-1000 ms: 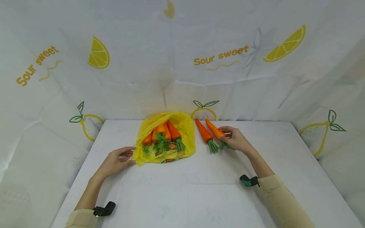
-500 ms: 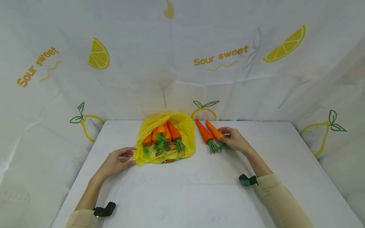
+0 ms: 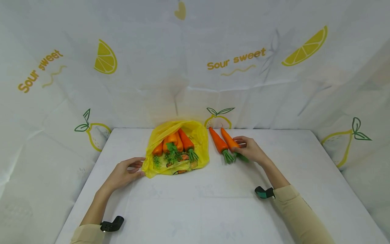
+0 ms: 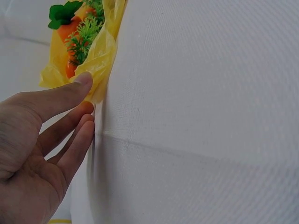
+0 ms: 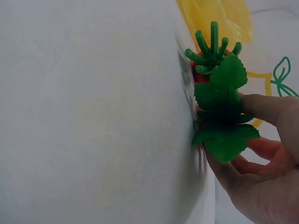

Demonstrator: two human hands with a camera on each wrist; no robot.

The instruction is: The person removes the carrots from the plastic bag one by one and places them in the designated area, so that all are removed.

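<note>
A yellow plastic bag (image 3: 202,154) lies on its side at the back of the table, its mouth toward me. Inside show an orange carrot (image 3: 186,139) with a green stub top and other orange vegetables (image 3: 170,140) with leafy greens. My left hand (image 3: 123,173) holds the bag's left edge between thumb and fingers. To the right of the bag, two more carrots lie side by side. My right hand (image 3: 251,149) grips the right-hand carrot (image 3: 229,139) near its leafy end; its broad green leaves (image 5: 226,112) face the right wrist camera. The other carrot (image 3: 217,140) lies just left of it.
The white table (image 3: 189,210) ends at a white cloth backdrop (image 3: 195,91) printed with lemons and lettering, close behind the bag and carrots. Side cloths flank the table left and right.
The carrot in my right hand has turned and shifted slightly to the right, its leaves drawing in under the hand. The left hand and the bag have stayed put.
</note>
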